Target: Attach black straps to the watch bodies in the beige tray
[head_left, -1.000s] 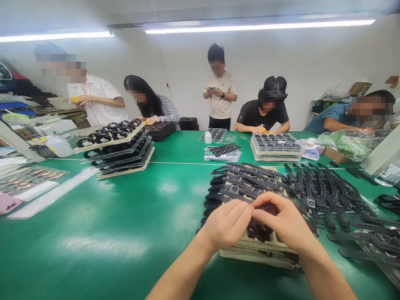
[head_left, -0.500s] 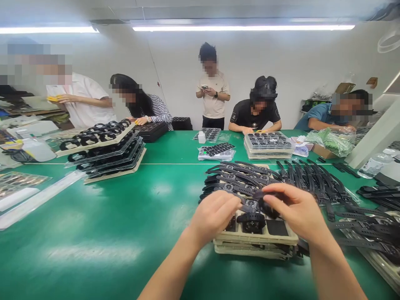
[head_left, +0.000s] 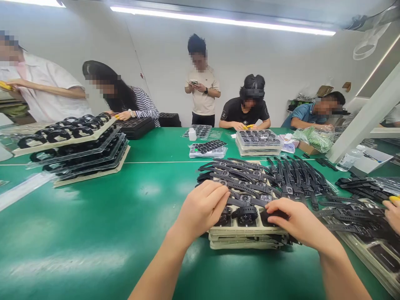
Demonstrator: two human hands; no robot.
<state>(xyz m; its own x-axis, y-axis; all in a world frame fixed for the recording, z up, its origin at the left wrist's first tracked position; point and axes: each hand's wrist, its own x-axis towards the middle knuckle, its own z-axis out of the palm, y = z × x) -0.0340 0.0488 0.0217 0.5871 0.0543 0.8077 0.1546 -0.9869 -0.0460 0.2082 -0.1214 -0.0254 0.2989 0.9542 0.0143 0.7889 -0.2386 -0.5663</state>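
Note:
A beige tray (head_left: 250, 231) in front of me holds rows of black smartwatches, sensor backs up, on a stack of similar trays. My left hand (head_left: 201, 206) is closed over the tray's left side, fingertips pressed together. What they pinch, if anything, is hidden. Thumb and fingers of my right hand (head_left: 290, 216) close around a dark watch (head_left: 271, 216) at the front right slot, partly covered by them. Between my hands sits a watch with a curled strap (head_left: 246, 216). Behind it, watches with long straps (head_left: 242, 175) lie across the tray.
More strapped watches (head_left: 296, 179) lie behind on the right. Another tray stack (head_left: 353, 241) stands at the right, where another person's hand (head_left: 393, 212) holds something yellow. Tilted trays of watches (head_left: 78, 146) are at the left. Co-workers sit and stand across the green table (head_left: 93, 233).
My right hand has lowered the dark watch from above the tray to the front right slot. My hands have moved apart a little. The view has turned right, and another person's hand has appeared there.

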